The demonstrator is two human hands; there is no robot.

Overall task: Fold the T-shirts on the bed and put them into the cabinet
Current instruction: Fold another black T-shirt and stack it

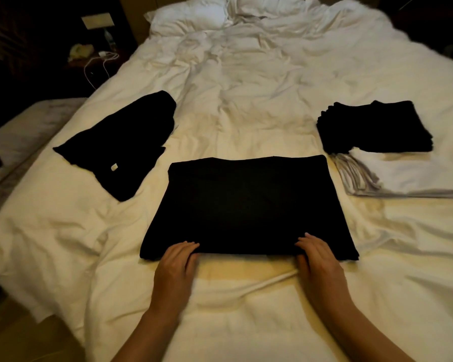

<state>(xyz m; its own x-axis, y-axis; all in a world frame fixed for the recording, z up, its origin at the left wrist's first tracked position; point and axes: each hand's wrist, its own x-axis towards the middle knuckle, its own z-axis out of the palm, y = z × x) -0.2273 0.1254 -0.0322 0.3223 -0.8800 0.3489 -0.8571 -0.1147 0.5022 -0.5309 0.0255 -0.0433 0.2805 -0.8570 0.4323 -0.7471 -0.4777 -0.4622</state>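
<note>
Presently, the folding step is in hand. A black cotton T-shirt, partly folded into a wide rectangle point(246, 207), lies flat on the white rumpled duvet of the bed point(246, 87), at its near middle. The left hand point(177, 259) and the right hand point(315, 253) sit at the garment's near edge, one toward each corner; the fingers lie over the top of the cloth, while the thumbs are hidden, so whether the edge is pinched or merely pressed cannot be told.

A loose, crumpled black T-shirt with a small white label point(123, 142) lies to the left, not yet folded. To the right stands a stack of folded black shirts point(377, 126), resting partly on a stack of folded white and grey shirts point(403, 176).

In my judgement the next move calls for lifting the near edge evenly at both corners and carrying it away to meet the far edge, keeping the layers square. The cabinet is not in view.
</note>
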